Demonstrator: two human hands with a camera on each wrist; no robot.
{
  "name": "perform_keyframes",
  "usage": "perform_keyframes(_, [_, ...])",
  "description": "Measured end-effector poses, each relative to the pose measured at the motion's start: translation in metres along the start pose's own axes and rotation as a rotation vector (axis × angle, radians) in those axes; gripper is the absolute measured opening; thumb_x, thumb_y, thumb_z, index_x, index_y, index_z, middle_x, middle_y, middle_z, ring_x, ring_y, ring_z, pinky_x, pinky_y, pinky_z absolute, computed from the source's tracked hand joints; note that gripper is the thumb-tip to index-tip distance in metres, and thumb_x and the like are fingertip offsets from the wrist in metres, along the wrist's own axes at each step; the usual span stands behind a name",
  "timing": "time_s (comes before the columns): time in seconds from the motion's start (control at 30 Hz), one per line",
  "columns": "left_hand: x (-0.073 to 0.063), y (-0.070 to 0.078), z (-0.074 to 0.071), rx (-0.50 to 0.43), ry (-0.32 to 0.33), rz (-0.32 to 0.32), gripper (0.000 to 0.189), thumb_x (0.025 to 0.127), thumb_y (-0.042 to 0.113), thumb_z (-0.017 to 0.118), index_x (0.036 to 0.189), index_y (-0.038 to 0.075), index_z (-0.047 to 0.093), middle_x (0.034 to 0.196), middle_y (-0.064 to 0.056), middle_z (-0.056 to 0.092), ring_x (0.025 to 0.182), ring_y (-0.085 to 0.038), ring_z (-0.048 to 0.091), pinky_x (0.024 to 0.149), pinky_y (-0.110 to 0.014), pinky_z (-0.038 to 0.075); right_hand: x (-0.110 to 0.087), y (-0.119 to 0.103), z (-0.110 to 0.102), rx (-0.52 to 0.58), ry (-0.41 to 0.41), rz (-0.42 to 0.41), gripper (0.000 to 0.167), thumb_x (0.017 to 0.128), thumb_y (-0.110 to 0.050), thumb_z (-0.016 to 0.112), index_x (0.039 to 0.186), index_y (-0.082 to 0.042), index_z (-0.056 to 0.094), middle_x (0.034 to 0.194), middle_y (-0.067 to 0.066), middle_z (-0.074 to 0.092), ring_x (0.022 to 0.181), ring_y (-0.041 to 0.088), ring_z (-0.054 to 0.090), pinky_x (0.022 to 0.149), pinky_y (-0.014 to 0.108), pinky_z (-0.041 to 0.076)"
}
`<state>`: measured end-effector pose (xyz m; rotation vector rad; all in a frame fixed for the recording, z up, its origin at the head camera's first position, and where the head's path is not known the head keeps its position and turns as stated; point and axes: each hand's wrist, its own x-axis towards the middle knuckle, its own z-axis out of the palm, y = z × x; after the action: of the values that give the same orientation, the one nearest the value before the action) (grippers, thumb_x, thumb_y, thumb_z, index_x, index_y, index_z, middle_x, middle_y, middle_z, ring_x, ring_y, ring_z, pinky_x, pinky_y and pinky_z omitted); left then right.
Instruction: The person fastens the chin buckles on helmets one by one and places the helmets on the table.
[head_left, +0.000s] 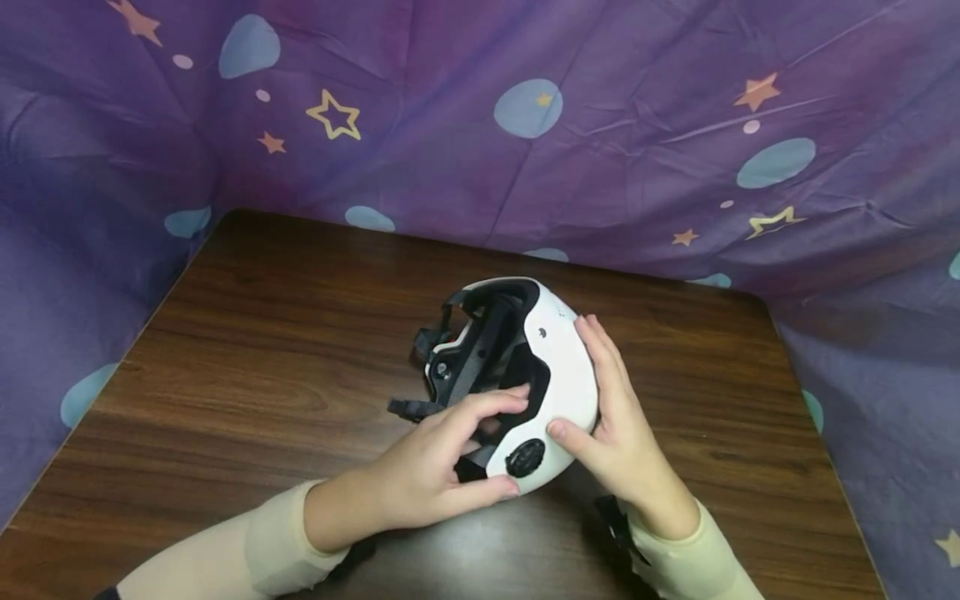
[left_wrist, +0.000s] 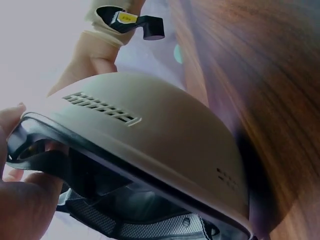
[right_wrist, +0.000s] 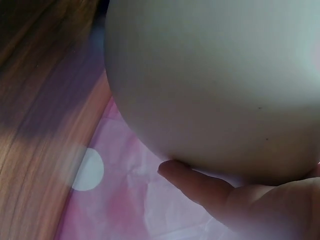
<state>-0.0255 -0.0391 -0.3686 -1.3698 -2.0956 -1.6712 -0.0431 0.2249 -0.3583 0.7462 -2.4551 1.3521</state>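
Observation:
A white helmet (head_left: 573, 375) with a black lining is held on its side over the table, its hollow facing left. My left hand (head_left: 442, 458) grips the near rim, fingers reaching into the hollow and thumb on the outer shell below a round black vent (head_left: 525, 457). On the right, my right hand (head_left: 626, 425) holds the domed shell, with its thumb on the near side and fingers along the outside. Black straps (head_left: 414, 408) hang out at the left. The left wrist view shows slotted vents (left_wrist: 102, 108) in the shell; the dome (right_wrist: 210, 75) fills much of the right wrist view.
The brown wood-grain table (head_left: 247, 350) extends around and beneath the helmet. A purple curtain (head_left: 450, 150) printed with stars and blue spots hangs behind its far edge and down both sides. A black device (left_wrist: 145, 25) is worn at the right wrist over a pale sleeve.

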Motion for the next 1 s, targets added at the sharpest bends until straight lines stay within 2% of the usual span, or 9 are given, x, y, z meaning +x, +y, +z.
perform_keyframes(0.1, [0.000, -0.001, 0.002, 0.041, -0.019, 0.018, 0.075, 0.088, 0.007, 0.088, 0.150, 0.001, 0.046, 0.158, -0.021, 0.050, 0.140, -0.033, 0.056, 0.106, -0.034, 0.053, -0.001, 0.000, 0.000, 0.006, 0.001, 0.013, 0.105, 0.082, -0.026, 0.084, 0.170, -0.015, 0.028, 0.176, 0.007, 0.022, 0.161, 0.031, 0.019, 0.129, 0.043, 0.016])
perform_keyframes(0.27, [0.001, -0.004, 0.004, 0.189, -0.084, 0.115, 0.080, 0.089, 0.015, 0.088, 0.154, -0.001, 0.043, 0.157, -0.021, 0.050, 0.146, -0.031, 0.050, 0.119, -0.042, 0.041, -0.003, 0.002, -0.001, 0.025, -0.006, 0.028, 0.104, 0.083, -0.024, 0.084, 0.170, -0.017, 0.027, 0.175, 0.006, 0.025, 0.160, 0.030, 0.022, 0.129, 0.040, 0.017])
perform_keyframes(0.4, [0.001, -0.005, 0.006, 0.225, -0.098, 0.165, 0.082, 0.089, 0.016, 0.088, 0.155, -0.003, 0.042, 0.157, -0.022, 0.050, 0.146, -0.032, 0.050, 0.120, -0.041, 0.040, -0.004, 0.003, -0.001, 0.074, -0.020, 0.042, 0.103, 0.086, -0.022, 0.084, 0.171, -0.017, 0.026, 0.173, 0.007, 0.028, 0.156, 0.028, 0.029, 0.126, 0.032, 0.023])
perform_keyframes(0.53, [0.000, -0.005, 0.008, 0.243, -0.092, 0.177, 0.081, 0.090, 0.018, 0.088, 0.154, -0.004, 0.043, 0.156, -0.022, 0.051, 0.145, -0.031, 0.051, 0.119, -0.039, 0.040, -0.004, 0.002, -0.001, 0.158, -0.027, 0.072, 0.103, 0.086, -0.012, 0.082, 0.171, -0.018, 0.024, 0.171, 0.007, 0.033, 0.149, 0.026, 0.038, 0.122, 0.028, 0.030])
perform_keyframes(0.67, [-0.001, -0.005, 0.011, 0.270, -0.102, 0.196, 0.081, 0.090, 0.019, 0.088, 0.153, -0.004, 0.044, 0.156, -0.023, 0.051, 0.144, -0.030, 0.052, 0.119, -0.038, 0.041, -0.004, -0.001, 0.000, 0.233, -0.018, 0.109, 0.099, 0.089, -0.012, 0.080, 0.171, -0.018, 0.024, 0.167, 0.007, 0.037, 0.145, 0.024, 0.042, 0.119, 0.026, 0.034])
perform_keyframes(0.83, [-0.003, -0.006, 0.015, 0.308, -0.121, 0.222, 0.081, 0.090, 0.019, 0.088, 0.154, -0.001, 0.043, 0.160, -0.023, 0.047, 0.147, -0.029, 0.049, 0.119, -0.037, 0.041, -0.005, -0.005, 0.000, 0.239, 0.007, 0.169, 0.094, 0.091, -0.014, 0.078, 0.170, -0.018, 0.025, 0.166, 0.008, 0.037, 0.142, 0.021, 0.043, 0.115, 0.021, 0.035])
perform_keyframes(1.0, [-0.005, -0.009, 0.017, 0.342, -0.145, 0.240, 0.077, 0.093, 0.022, 0.085, 0.154, 0.000, 0.043, 0.161, -0.022, 0.045, 0.150, -0.027, 0.045, 0.120, -0.036, 0.039, -0.004, -0.006, 0.001, 0.257, 0.003, 0.262, 0.095, 0.089, -0.008, 0.075, 0.169, -0.021, 0.026, 0.163, 0.005, 0.039, 0.137, 0.020, 0.048, 0.110, 0.020, 0.038])
